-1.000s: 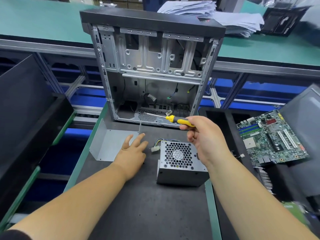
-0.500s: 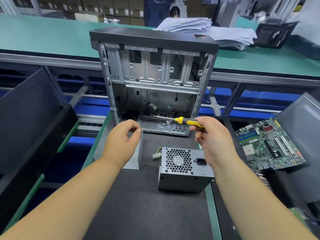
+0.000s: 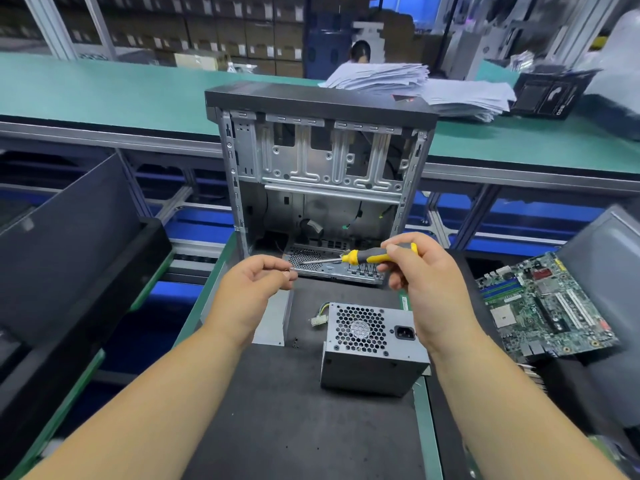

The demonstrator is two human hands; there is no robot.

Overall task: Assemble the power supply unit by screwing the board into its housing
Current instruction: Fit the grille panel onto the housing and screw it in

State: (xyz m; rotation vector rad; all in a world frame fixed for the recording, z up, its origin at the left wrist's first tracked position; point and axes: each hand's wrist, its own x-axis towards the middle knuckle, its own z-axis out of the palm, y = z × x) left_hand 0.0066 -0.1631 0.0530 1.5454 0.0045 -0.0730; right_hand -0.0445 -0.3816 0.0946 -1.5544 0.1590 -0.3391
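Observation:
A grey power supply unit (image 3: 372, 351) with a round fan grille sits on the black mat (image 3: 277, 427), its cable plug (image 3: 319, 320) to its left. Behind it stands an open computer case (image 3: 322, 161). My right hand (image 3: 420, 282) grips a yellow and black screwdriver (image 3: 367, 256), whose tip points left. My left hand (image 3: 252, 289) pinches a small screw (image 3: 292, 270) at that tip, above the mat. A bare grey metal cover (image 3: 275, 322) lies under my left hand. A green motherboard (image 3: 543, 306) lies to the right.
A small dark screw (image 3: 295, 342) lies on the mat left of the unit. Black bins stand at left (image 3: 69, 271) and right (image 3: 606, 289). A green bench (image 3: 104, 95) with paper stacks (image 3: 426, 88) runs behind the case.
My left hand rose from the mat and the metal cover and now pinches a screw at the screwdriver tip. My right hand lifted the screwdriver slightly. The camera tilted up.

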